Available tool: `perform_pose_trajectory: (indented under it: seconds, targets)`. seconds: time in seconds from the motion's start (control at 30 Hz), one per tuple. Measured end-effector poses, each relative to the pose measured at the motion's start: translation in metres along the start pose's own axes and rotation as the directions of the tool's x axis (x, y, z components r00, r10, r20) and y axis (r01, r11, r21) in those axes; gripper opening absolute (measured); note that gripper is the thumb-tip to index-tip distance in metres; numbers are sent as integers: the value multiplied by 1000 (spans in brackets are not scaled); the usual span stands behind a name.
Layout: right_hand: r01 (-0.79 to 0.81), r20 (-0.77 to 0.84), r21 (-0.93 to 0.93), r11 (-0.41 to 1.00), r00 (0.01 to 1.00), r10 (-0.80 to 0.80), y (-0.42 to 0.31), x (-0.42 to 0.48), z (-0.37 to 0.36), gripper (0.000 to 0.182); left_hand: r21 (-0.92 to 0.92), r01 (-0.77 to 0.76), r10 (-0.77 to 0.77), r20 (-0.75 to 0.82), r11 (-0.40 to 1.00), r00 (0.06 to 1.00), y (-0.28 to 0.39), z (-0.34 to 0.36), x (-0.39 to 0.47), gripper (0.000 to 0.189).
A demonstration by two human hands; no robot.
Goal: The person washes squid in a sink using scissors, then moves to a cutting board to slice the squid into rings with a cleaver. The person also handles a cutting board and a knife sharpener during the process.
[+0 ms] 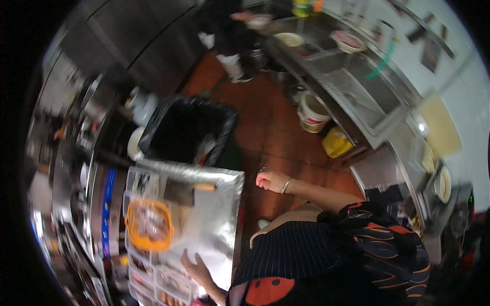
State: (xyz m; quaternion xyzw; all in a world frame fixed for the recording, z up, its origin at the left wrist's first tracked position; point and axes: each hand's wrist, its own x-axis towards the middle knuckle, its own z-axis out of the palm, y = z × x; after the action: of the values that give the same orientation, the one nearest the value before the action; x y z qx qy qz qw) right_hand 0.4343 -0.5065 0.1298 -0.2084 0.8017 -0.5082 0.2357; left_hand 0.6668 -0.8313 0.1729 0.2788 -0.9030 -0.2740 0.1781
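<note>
My left hand (pixel 197 267) is over the shiny metal worktop (pixel 214 225), fingers apart and holding nothing. Close beside it is an orange plastic basket (pixel 150 225) with pale, blurred contents in clear wrapping or a bag. Clear plastic containers (pixel 172 283) of food, partly pinkish and brown, line the table's far side below the basket. Near the table's upper end lies a cleaver with a dark blade (pixel 180 192) and wooden handle (pixel 205 187). My right hand (pixel 272 181), with a bracelet at the wrist, hangs past the table edge above the floor. Its fingers are curled in, and no object shows in them.
A bin with a black liner (pixel 183 126) stands against the table's upper end, near a grey gas cylinder (pixel 143 105). A metal sink (pixel 356 95), white bucket (pixel 312 113) and yellow bag (pixel 337 142) are at right. Another person (pixel 226 30) stands at the top, one hand at a bowl.
</note>
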Motion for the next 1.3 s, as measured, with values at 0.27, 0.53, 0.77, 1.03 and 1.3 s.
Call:
perform_pose_trajectory:
  seconds: [0.27,0.53,0.77,1.03,1.3]
  targets:
    - [-235,-532,-129,963,836,133,102,-185,-157,15,-236,-416,478,391,878,787,197,156,10,32]
    - [-485,-848,248,839,311,430,176,-369,-251,13,-426,-593,703,602,683,377,377,265,-57,29]
    - [-349,-882,452,821,-33,471,209,-476,-289,14,-611,-636,781,624,471,-21,508,356,-86,29]
    - [0,-735,604,797,-388,556,192,-581,-337,16,-831,-251,725,556,496,-408,688,456,-157,29]
    - [158,-684,386,909,-612,397,243,-705,-465,34,-901,-194,822,434,388,-370,883,501,-266,35]
